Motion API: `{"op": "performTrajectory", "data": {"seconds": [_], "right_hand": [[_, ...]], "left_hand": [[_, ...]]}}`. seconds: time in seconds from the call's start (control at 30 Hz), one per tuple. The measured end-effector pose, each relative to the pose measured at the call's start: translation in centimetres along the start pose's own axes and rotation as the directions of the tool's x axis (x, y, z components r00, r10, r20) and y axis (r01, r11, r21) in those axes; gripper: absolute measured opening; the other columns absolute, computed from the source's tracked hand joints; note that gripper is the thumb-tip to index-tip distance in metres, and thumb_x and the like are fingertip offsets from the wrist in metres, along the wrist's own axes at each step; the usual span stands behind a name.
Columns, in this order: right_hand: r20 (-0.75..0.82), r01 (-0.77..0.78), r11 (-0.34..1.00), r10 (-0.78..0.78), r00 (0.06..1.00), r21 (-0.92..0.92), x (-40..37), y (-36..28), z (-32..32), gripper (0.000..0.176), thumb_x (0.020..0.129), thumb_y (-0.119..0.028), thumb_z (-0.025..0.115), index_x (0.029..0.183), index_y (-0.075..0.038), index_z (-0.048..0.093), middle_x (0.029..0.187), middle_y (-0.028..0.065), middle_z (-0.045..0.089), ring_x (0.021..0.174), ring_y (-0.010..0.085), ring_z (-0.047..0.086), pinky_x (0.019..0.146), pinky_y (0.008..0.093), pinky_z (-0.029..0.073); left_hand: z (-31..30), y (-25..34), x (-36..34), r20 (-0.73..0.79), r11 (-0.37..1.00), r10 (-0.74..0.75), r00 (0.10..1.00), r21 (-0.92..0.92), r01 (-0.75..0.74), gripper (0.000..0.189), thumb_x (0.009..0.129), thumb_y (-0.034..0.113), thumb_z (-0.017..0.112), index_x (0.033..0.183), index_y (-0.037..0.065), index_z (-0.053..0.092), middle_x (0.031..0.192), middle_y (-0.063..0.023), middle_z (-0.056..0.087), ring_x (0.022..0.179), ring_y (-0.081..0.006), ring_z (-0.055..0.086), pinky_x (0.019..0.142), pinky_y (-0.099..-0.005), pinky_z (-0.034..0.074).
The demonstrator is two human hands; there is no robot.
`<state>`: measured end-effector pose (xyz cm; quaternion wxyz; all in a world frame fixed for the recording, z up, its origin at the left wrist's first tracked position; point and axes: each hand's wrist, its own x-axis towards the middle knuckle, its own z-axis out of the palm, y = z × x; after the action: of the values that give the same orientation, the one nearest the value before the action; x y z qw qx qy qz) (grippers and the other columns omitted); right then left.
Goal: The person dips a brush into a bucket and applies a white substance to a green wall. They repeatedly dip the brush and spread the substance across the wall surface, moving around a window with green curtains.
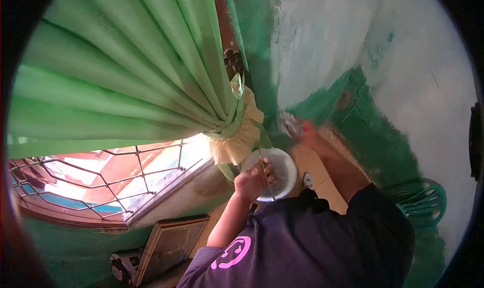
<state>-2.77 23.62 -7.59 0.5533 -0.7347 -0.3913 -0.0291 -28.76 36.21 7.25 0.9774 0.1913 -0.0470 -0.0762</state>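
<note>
Head view: green-and-white wall [322,46], seemingly being coated.
White bucket [293,176] below, its handle [261,160] clenched in the left hand [253,181]; right hand [306,133] apparently grasping a blurred pale applicator [287,123] near the wall; next stroke likely calls for a steady bucket.

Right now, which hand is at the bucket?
The left hand, closed around the thin handle across the white bucket. The right hand instead is out near the wall, motion-blurred, holding a greyish object.
</note>
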Motion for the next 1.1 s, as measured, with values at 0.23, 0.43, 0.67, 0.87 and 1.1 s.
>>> {"op": "performTrajectory", "data": {"seconds": [0.23,0.43,0.67,0.87,1.1], "right_hand": [[-0.264,0.221,0.97,-0.239,0.934,-0.097,10.0,-28.6,-9.3,0.027,0.081,-0.014,0.05,0.105,-0.003,0.055,0.104,0.0153,0.057,0.084,0.0238,0.059,0.071,0.0298,0.046],[-0.253,0.273,0.779,-0.478,0.841,-0.564,8.9,-19.9,-4.8,0.032,0.086,-0.018,0.043,0.111,0.0,0.048,0.113,0.0209,0.05,0.095,0.0312,0.054,0.074,0.0323,0.045],[-0.126,0.198,0.928,-0.247,0.961,-0.315,-1.4,-4.3,1.3,0.031,0.077,-0.01,0.055,0.106,0.0,0.053,0.087,0.0133,0.06,0.082,0.0212,0.059,0.071,0.0308,0.044],[-0.004,0.255,0.791,-0.309,0.951,-0.555,7.7,-12.5,-3.3,0.024,0.081,-0.02,0.048,0.098,-0.006,0.059,0.093,0.0157,0.059,0.085,0.0282,0.056,0.081,0.0377,0.039],[-0.447,0.394,0.918,-0.374,0.813,-0.05,12.8,-30.4,-9.6,0.022,0.084,-0.015,0.05,0.099,-0.001,0.056,0.09,0.008,0.061,0.082,0.0199,0.057,0.072,0.0291,0.044]], "left_hand": [[-0.9,0.1,-1.5,0.051,0.998,0.014,0.999,-0.057,-0.011,0.042,0.075,0.025,0.049,0.11,0.006,0.039,0.086,-0.0028,0.041,0.078,-0.017,0.04,0.071,-0.0307,0.033],[-1.0,0.5,-2.5,0.066,0.998,0.059,0.996,-0.041,-0.056,0.038,0.076,0.026,0.048,0.108,0.006,0.04,0.082,-0.0009,0.038,0.074,-0.0144,0.039,0.069,-0.0289,0.032],[-0.9,0.6,-3.1,-0.016,0.998,0.061,0.998,0.006,-0.061,0.037,0.074,0.029,0.049,0.104,0.008,0.041,0.076,0.0007,0.036,0.066,-0.0133,0.037,0.062,-0.0269,0.031],[-0.9,0.2,-2.9,0.013,1.0,0.028,1.0,0.001,-0.028,0.035,0.076,0.028,0.048,0.104,0.008,0.042,0.076,0.0016,0.036,0.066,-0.0127,0.038,0.062,-0.0262,0.031],[-0.5,-0.6,-2.2,0.016,0.999,0.038,0.999,0.003,-0.038,0.03,0.079,0.028,0.047,0.101,0.008,0.046,0.074,0.0032,0.039,0.065,-0.0114,0.038,0.061,-0.0254,0.032]]}}
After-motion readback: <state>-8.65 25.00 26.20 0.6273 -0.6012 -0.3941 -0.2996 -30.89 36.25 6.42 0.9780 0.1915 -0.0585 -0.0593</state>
